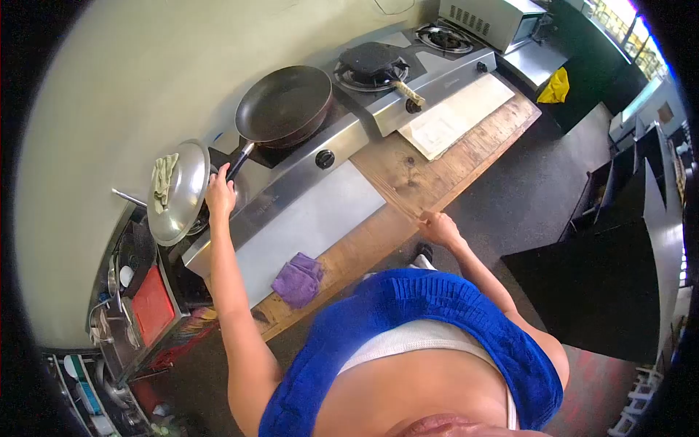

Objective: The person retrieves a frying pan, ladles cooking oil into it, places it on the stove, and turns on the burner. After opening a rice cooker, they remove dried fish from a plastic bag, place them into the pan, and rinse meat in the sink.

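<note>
I have the left hand [220, 194] at the left of the frame, fingers partly bent at the end of the black handle [239, 162] of a dark frying pan [282, 109]; from this angle I cannot tell whether it grips the handle or only touches it. The pan sits upright on the stove [349, 143], left of centre in the upper part of the frame, its inside facing me. Just beside the same hand, farther left, I see a domed metal lid [180, 213] with a pale green cloth [164, 180] bunched on top. The right hand [440, 229], right of centre, is curled at the front edge of the wooden counter [466, 164]; its fingertips are turned from me, so I cannot tell if it holds anything. Between my two hands a grey sheet [298, 222] lies along the counter, and a crumpled purple cloth [298, 280] overlaps its lower edge. In the upper centre I make out a round black griddle [371, 58] on the next burner, its wrapped grip [409, 93] pointing down to the right towards a pale board [459, 116]. A red board [154, 306] lies at the lower left, and a boxy oven [484, 22] stands at the upper right.
</note>
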The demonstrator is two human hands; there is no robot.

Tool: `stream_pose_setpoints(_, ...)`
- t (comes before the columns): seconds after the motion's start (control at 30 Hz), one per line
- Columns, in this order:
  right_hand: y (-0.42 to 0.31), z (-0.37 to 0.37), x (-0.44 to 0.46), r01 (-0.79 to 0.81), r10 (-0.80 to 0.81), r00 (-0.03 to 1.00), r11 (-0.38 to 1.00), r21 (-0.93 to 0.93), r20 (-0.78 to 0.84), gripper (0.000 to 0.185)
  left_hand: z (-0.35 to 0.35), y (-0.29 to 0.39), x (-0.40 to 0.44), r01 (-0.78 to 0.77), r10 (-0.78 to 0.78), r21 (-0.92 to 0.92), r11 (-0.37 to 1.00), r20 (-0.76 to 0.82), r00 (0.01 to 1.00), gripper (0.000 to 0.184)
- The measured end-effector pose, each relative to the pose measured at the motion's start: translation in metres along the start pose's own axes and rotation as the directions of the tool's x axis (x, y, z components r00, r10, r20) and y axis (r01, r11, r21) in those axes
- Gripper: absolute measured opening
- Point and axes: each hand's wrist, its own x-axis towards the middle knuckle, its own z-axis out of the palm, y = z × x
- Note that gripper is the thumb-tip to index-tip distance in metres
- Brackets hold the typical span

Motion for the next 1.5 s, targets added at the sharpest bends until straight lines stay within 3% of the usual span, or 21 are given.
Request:
stream_pose_setpoints(0.2,0.005,-0.001,-0.004,-0.032,0.033,0.999,0.998,0.052,-0.019,0.031,-0.003,-0.001,0.013,0.036,-0.026,-0.181,0.983,0.059,0.998,0.05)
stream_pose_setpoints(0.27,-0.001,-0.014,-0.011,-0.028,0.027,0.994,1.0,0.013,0.102,0.032,0.007,-0.009,0.019,-0.04,0.043,-0.208,0.977,0.006,0.999,0.049)
stream_pose_setpoints(0.33,0.043,0.029,0.007,0.158,-0.156,0.986,0.987,-0.037,0.06,0.029,0.017,-0.017,0.021,-0.097,0.101,-0.269,0.958,-0.001,0.995,0.051)
stream_pose_setpoints(0.37,0.029,0.015,-0.003,0.057,-0.055,0.996,0.998,-0.024,0.077,0.027,0.022,-0.021,0.02,-0.127,0.13,-0.283,0.951,-0.01,0.991,0.05)
stream_pose_setpoints(0.4,0.01,-0.002,-0.011,-0.041,0.041,0.995,0.999,-0.002,0.095,0.025,0.019,-0.017,0.019,-0.096,0.105,-0.237,0.967,0.024,0.994,0.049)
stream_pose_setpoints(0.5,0.033,0.014,-0.015,-0.038,0.038,0.998,0.999,0.008,-0.042,0.025,0.02,-0.01,0.016,-0.075,0.081,-0.165,0.983,0.027,0.996,0.05)
stream_pose_setpoints(0.6,0.038,0.013,-0.021,-0.062,0.061,0.998,0.998,0.034,0.018,0.026,-0.001,0.018,0.008,0.028,-0.024,-0.028,0.999,0.135,0.99,0.052)
stream_pose_setpoints(0.67,0.037,-0.007,-0.032,-0.111,0.11,0.993,0.994,0.022,0.05,0.026,0.016,0.007,0.008,-0.134,0.134,0.023,0.991,-0.012,0.991,0.053)
stream_pose_setpoints(0.87,0.074,-0.025,-0.048,-0.212,0.212,0.977,0.977,0.013,0.035,0.023,0.013,0.035,0.016,0.021,-0.029,0.093,0.995,0.091,0.995,0.055)
stream_pose_setpoints(0.93,0.091,-0.032,-0.052,-0.24,0.241,0.97,0.97,0.038,-0.023,0.023,0.024,0.024,0.022,-0.001,-0.004,0.083,0.997,0.059,0.998,0.054)
stream_pose_setpoints(1.07,0.145,-0.037,-0.061,-0.219,0.24,0.959,0.965,0.141,-0.153,0.023,0.028,0.031,0.024,0.098,-0.107,0.133,0.986,0.063,0.992,0.055)
stream_pose_setpoints(1.13,0.173,-0.052,-0.071,-0.253,0.269,0.955,0.958,0.137,-0.123,0.024,0.029,0.042,0.026,0.114,-0.122,0.145,0.983,0.052,0.991,0.055)
stream_pose_setpoints(1.17,0.188,-0.06,-0.074,-0.286,0.299,0.95,0.949,0.136,-0.088,0.026,0.03,0.051,0.029,0.153,-0.161,0.282,0.947,0.004,0.987,0.06)
stream_pose_setpoints(1.23,0.212,-0.084,-0.082,-0.327,0.336,0.94,0.936,0.127,-0.06,0.025,0.035,0.094,0.036,0.291,-0.265,0.446,0.846,-0.122,0.957,0.077)
stream_pose_setpoints(1.27,0.225,-0.098,-0.086,-0.367,0.372,0.928,0.924,0.112,-0.024,0.024,0.036,0.127,0.037,0.295,-0.269,0.439,0.849,-0.123,0.955,0.077)
stream_pose_setpoints(1.33,0.251,-0.133,-0.091,-0.387,0.39,0.921,0.918,0.089,-0.022,0.024,0.028,0.223,0.033,0.285,-0.18,0.342,0.895,-0.307,0.934,0.079)
stream_pose_setpoints(1.4,0.276,-0.16,-0.099,-0.446,0.463,0.884,0.877,0.18,-0.068,0.026,0.029,0.318,0.031,-0.078,0.083,0.029,0.997,-0.31,0.947,0.076)
stream_pose_setpoints(1.47,0.319,-0.17,-0.101,-0.477,0.488,0.869,0.869,0.131,-0.077,0.027,0.059,0.419,0.026,-0.444,0.37,-0.126,0.887,-0.378,0.848,0.073)
stream_pose_setpoints(1.5,0.338,-0.178,-0.103,-0.488,0.509,0.854,0.856,0.17,-0.109,0.028,0.066,0.479,0.013,-0.452,0.377,-0.259,0.854,-0.291,0.879,0.071)
